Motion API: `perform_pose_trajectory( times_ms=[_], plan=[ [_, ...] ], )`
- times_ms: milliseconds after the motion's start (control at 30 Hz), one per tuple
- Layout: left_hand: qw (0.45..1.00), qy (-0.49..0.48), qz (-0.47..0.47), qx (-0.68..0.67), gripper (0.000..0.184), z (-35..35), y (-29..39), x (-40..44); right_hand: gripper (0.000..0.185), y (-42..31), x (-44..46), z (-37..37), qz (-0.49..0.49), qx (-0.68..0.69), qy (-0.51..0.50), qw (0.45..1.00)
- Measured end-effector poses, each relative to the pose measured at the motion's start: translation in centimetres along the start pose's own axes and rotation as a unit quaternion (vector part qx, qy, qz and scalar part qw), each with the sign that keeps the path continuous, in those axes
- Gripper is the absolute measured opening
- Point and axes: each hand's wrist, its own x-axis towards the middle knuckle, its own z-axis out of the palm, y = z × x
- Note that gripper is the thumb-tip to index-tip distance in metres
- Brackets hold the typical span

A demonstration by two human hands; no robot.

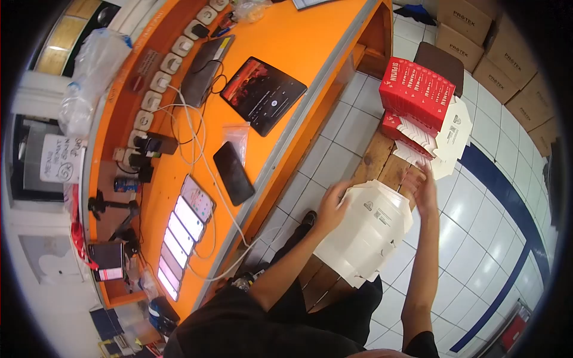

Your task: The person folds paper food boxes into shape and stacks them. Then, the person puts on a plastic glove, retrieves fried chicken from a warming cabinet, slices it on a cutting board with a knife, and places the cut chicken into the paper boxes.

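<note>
A flat cream cardboard sheet (367, 230) with small dark print lies on the wooden bench (377, 154), in front of my body. My left hand (335, 206) is at the sheet's upper left edge, its fingers curved over the border; whether it grips the sheet is unclear. Beyond the sheet's upper right corner is my right hand (422, 190), fingers apart and bent, just below the stacked cards. Red folded boxes (416, 92) stand in a stack at the bench's far end, with more cream sheets (452, 140) beside and under them.
An orange desk (277, 36) on the left holds a tablet (262, 95), a black phone (233, 173), a row of lit phones (185, 224) and white cables. Brown cartons (464, 22) are piled at the upper right. White floor tiles surround the bench.
</note>
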Motion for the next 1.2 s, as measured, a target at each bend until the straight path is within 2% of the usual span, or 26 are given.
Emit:
perform_pose_trajectory(
  times_ms=[33, 67, 100, 133, 200, 267, 300, 367, 400, 467, 500, 533, 667, 700, 733, 833, 900, 967, 1000, 1067, 1133, 1167, 1200],
  plan=[
    [0.997, -0.015, -0.064, 0.044, 0.040, -2.8, -0.8, -6.3, 0.057, 3.2, 0.5, -3.0, 0.048, 0.040, -0.031, 0.998],
    [0.995, 0.015, -0.072, 0.066, 0.037, -5.3, -2.8, -13.2, 0.058, 4.0, -2.5, -2.6, 0.029, -0.033, 0.003, 0.999],
    [0.983, -0.015, -0.144, 0.114, 0.034, -9.2, -0.5, -18.2, 0.054, 5.1, -4.6, -3.3, 0.063, -0.027, 0.014, 0.998],
    [0.978, -0.017, -0.127, 0.167, 0.030, -13.0, 1.4, -23.0, 0.052, 7.9, -5.7, -6.1, 0.078, -0.045, 0.019, 0.996],
    [0.946, -0.021, -0.229, 0.230, 0.023, -19.6, 3.8, -32.1, 0.050, 11.8, -10.9, -11.4, 0.129, -0.041, 0.024, 0.991],
    [0.905, 0.025, -0.344, 0.248, 0.022, -24.6, 6.7, -38.0, 0.048, 14.4, -18.2, -14.6, 0.158, -0.064, 0.101, 0.980],
    [0.885, 0.051, -0.396, 0.239, 0.022, -26.6, 6.7, -41.2, 0.046, 16.4, -22.0, -17.5, 0.157, -0.073, 0.106, 0.979],
    [0.879, 0.049, -0.404, 0.249, 0.022, -29.3, 7.4, -45.1, 0.042, 19.0, -30.2, -22.3, 0.195, -0.094, 0.129, 0.968],
    [0.871, 0.041, -0.411, 0.268, 0.021, -29.6, 7.4, -46.9, 0.041, 20.1, -33.9, -24.0, 0.253, -0.137, 0.197, 0.937],
    [0.870, 0.039, -0.408, 0.273, 0.020, -29.8, 6.0, -49.4, 0.043, 21.3, -42.4, -25.6, 0.296, -0.196, 0.263, 0.897],
    [0.867, 0.029, -0.405, 0.290, 0.020, -29.8, 5.6, -51.1, 0.043, 23.5, -46.8, -28.1, 0.295, -0.221, 0.260, 0.892],
    [0.892, 0.027, -0.367, 0.262, 0.020, -29.9, 5.6, -51.4, 0.042, 24.5, -50.7, -29.0, 0.323, -0.238, 0.274, 0.874],
    [0.934, 0.054, -0.306, 0.179, 0.023, -30.4, 3.1, -52.1, 0.040, 26.1, -59.5, -26.4, 0.378, -0.272, 0.291, 0.836],
    [0.928, 0.044, -0.310, 0.202, 0.023, -30.6, 1.1, -52.5, 0.039, 26.3, -60.5, -25.4, 0.382, -0.284, 0.281, 0.833],
    [0.951, 0.089, -0.266, 0.131, 0.022, -30.8, -0.3, -53.3, 0.038, 26.2, -60.4, -24.3, 0.380, -0.304, 0.264, 0.833],
    [0.941, 0.132, -0.302, 0.072, 0.024, -33.9, -2.7, -56.0, 0.037, 23.9, -58.0, -21.1, 0.384, -0.387, 0.188, 0.817],
    [0.931, 0.163, -0.326, 0.020, 0.023, -35.1, -2.5, -61.2, 0.036, 22.6, -55.8, -18.8, 0.373, -0.433, 0.154, 0.806],
    [0.923, 0.144, -0.356, 0.031, 0.023, -37.2, -2.5, -66.4, 0.035, 22.3, -54.2, -16.2, 0.354, -0.462, 0.125, 0.803],
    [0.919, 0.127, -0.353, 0.121, 0.026, -36.9, -4.2, -70.4, 0.035, 22.3, -53.5, -15.2, 0.341, -0.473, 0.112, 0.804],
    [0.895, 0.140, -0.409, 0.114, 0.029, -35.1, -6.9, -78.4, 0.035, 21.9, -51.3, -13.9, 0.305, -0.495, 0.085, 0.809],
    [0.881, 0.037, -0.426, 0.203, 0.028, -32.4, -7.3, -86.4, 0.034, 21.3, -48.8, -11.2, 0.241, -0.521, 0.040, 0.817],
    [0.845, 0.027, -0.513, 0.148, 0.034, -31.6, -4.0, -88.3, 0.034, 21.1, -47.6, -11.1, 0.199, -0.527, 0.016, 0.826],
    [0.845, 0.011, -0.514, 0.147, 0.033, -29.9, -3.4, -90.4, 0.033, 19.9, -47.9, -7.7, 0.120, -0.600, 0.011, 0.791]
  ],
)
